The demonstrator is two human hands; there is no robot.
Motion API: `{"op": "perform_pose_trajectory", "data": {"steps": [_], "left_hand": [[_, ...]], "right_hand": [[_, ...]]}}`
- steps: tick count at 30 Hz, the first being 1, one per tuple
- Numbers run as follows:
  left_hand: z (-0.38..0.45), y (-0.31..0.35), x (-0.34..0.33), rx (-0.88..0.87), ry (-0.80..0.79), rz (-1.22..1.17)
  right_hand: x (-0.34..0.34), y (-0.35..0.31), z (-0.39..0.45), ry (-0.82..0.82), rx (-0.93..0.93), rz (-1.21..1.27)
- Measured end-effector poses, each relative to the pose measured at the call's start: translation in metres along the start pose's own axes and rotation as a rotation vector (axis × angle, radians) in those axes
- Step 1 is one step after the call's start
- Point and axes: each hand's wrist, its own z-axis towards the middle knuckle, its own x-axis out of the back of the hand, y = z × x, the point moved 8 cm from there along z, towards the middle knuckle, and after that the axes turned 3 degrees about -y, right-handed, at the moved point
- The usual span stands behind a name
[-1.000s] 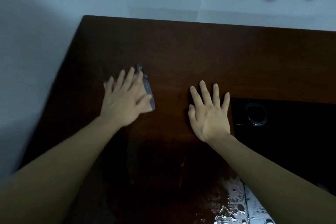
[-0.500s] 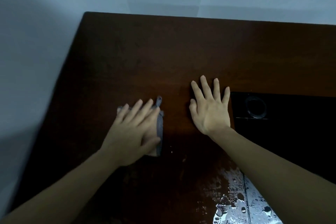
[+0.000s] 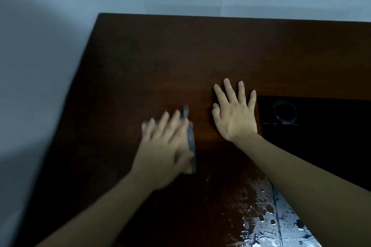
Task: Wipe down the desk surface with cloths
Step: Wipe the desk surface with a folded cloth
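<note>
The left hand (image 3: 163,146) lies flat on a grey cloth (image 3: 190,142), fingers straight and slightly fanned, pressing it onto the dark brown counter (image 3: 180,56). The hand is blurred, so the finer lie of its fingers cannot be told. Most of the cloth is hidden under the palm; only a narrow grey strip shows along the thumb side, with a small twisted end poking out past the fingertips.

The right hand (image 3: 233,112) rests palm down on the bare counter just to the right of the cloth, fingers spread and straight, holding nothing. A small gap of wood separates it from the cloth.

To the right of the right hand, almost touching its little finger, sits a black recessed panel (image 3: 321,136) set into the counter, with a round ring-shaped opening (image 3: 285,112) near the panel's far left corner.

Nearer the person than the cloth, between the two forearms, the counter surface carries a wet, shiny patch (image 3: 267,216) with scattered droplets and streaks.

Beyond the counter's far and left edges lies a pale grey floor (image 3: 60,26).
</note>
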Motion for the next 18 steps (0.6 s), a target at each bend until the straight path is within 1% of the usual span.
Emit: {"op": "perform_pose_trajectory", "data": {"steps": [2,3,5,10,13,15,18], "left_hand": [[-0.030,0.017,-0.015,-0.065,-0.029,0.011],[-0.033,0.016,-0.019,-0.076,-0.045,0.024],[-0.017,0.004,-0.009,-0.067,-0.006,0.019],[0.053,-0.042,0.017,0.227,0.049,0.020],[0.062,-0.037,0.018,0.308,0.077,0.025],[0.053,-0.021,0.016,0.303,0.074,0.013],[0.017,0.015,0.000,0.172,0.022,0.002]], "right_hand": [[0.000,-0.001,-0.001,0.012,-0.001,-0.005],[0.001,-0.001,-0.001,0.020,-0.002,-0.005],[0.002,-0.001,0.000,0.023,-0.002,0.002],[0.002,-0.001,0.000,0.026,0.013,0.019],[0.000,-0.001,0.002,0.025,0.023,0.014],[0.000,0.001,0.002,0.012,0.023,0.019],[0.000,0.000,0.001,0.003,0.029,0.009]]}}
